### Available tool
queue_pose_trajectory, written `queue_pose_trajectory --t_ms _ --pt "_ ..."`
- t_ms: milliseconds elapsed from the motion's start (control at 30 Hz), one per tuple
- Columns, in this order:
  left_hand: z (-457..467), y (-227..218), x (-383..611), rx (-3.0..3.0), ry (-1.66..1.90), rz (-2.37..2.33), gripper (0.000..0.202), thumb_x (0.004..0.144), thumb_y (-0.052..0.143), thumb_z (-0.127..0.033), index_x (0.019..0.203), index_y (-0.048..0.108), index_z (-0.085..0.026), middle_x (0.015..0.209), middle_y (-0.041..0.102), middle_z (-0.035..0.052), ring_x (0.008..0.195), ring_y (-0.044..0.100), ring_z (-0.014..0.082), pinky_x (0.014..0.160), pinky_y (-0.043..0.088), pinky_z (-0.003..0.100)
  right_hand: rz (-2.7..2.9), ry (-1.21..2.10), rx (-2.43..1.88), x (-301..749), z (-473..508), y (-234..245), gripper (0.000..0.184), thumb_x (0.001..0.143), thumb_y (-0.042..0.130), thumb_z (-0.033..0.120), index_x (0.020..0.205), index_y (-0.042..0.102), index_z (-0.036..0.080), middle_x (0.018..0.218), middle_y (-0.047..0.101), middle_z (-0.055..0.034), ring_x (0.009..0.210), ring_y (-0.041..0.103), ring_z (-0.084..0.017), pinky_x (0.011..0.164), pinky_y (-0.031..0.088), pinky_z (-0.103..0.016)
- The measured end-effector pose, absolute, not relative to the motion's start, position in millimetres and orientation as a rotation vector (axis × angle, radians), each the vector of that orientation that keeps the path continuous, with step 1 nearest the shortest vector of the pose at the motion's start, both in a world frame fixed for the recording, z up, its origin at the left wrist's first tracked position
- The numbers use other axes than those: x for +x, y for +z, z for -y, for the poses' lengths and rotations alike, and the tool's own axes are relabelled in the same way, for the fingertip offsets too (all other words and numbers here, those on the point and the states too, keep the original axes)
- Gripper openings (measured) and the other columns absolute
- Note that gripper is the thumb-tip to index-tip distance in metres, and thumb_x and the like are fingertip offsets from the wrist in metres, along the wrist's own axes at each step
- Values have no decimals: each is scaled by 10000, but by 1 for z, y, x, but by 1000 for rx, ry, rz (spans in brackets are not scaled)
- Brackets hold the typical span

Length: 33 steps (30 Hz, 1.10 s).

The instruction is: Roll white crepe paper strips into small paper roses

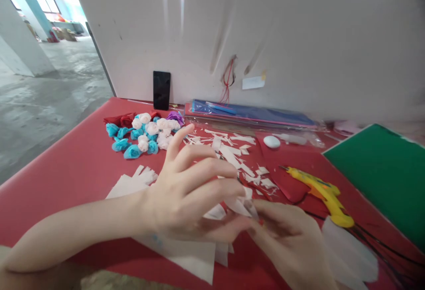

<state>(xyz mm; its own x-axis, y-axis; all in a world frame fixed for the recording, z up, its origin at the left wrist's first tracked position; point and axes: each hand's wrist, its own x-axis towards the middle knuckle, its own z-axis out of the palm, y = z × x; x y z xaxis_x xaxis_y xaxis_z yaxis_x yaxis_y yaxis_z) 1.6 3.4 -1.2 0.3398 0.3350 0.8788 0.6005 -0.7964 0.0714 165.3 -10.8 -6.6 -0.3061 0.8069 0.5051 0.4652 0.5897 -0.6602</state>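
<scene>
Both hands meet over the front middle of the red table. My left hand (pixel 195 188) is closed, its fingertips and thumb on curled white paper petals (pixel 241 206); one finger sticks up, away from the others. From the right, my right hand (pixel 288 237) pinches the same petals at their lower end, partly hiding them. White paper sheets (pixel 189 259) lie under my left hand and forearm. Behind the hands are scattered white paper scraps (pixel 232 155). Finished paper flowers (pixel 133 150) in blue, white, red and purple sit in a group at the back left.
A yellow glue gun (pixel 322 192) with a dark cord lies at right, near translucent white petal pieces (pixel 348 254) and a green board (pixel 381 175). A black phone (pixel 161 90) leans on the back panel. Plastic-wrapped blue sheets (pixel 259 114) and a white oval object (pixel 271 142) lie behind.
</scene>
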Motion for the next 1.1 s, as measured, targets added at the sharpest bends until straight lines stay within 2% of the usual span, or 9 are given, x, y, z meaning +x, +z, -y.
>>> queue_pose_trajectory --t_ms 200,400,533,633,767,967,1100 --pt "-2 -6 7 -2343 -1422 926 163 678 613 -218 817 554 -157 731 655 -39 780 538 135 1072 171 496 2071 136 -1060 168 12 -14 269 723 460 174 462 528 188 381 553 27 305 499 -79 348 404 -153" --pt "-3 -10 9 -2248 -1381 869 94 675 584 -148 758 544 -166 670 655 -80 714 518 112 1071 186 490 2108 1 -1050 171 14 -18 325 788 437 203 478 530 177 385 540 21 342 522 -79 381 416 -147" --pt "-2 -9 8 -2225 -1327 847 125 657 549 -102 768 546 -159 682 663 -72 708 514 115 1068 206 478 2107 -86 -1098 169 16 -19 421 824 429 251 410 449 180 335 438 38 294 431 -57 319 355 -140" --pt "-2 -10 7 -2201 -1303 824 148 651 531 -99 786 554 -157 689 661 -63 713 513 122 1068 207 477 2097 -116 -1088 166 16 -19 435 834 424 257 407 439 175 327 410 44 281 395 -46 309 336 -137" --pt "-2 -12 8 -2192 -1293 805 168 657 505 -94 805 557 -154 691 656 -49 721 512 130 1065 202 493 2101 -106 -1032 167 14 -17 409 841 416 232 439 473 174 329 461 38 281 417 -47 326 355 -137" --pt "-1 -13 10 -2198 -1289 835 177 658 486 -84 808 551 -151 668 646 -41 718 506 135 1053 196 530 2070 -153 -965 166 16 -21 373 843 430 198 472 468 199 402 583 14 348 529 -84 372 411 -173" --pt "-1 -14 10 -2218 -1293 842 187 666 476 -81 823 550 -150 682 646 -37 727 512 134 1056 189 526 2068 -161 -936 167 17 -24 304 836 455 181 536 501 202 438 603 14 383 558 -99 393 429 -186"
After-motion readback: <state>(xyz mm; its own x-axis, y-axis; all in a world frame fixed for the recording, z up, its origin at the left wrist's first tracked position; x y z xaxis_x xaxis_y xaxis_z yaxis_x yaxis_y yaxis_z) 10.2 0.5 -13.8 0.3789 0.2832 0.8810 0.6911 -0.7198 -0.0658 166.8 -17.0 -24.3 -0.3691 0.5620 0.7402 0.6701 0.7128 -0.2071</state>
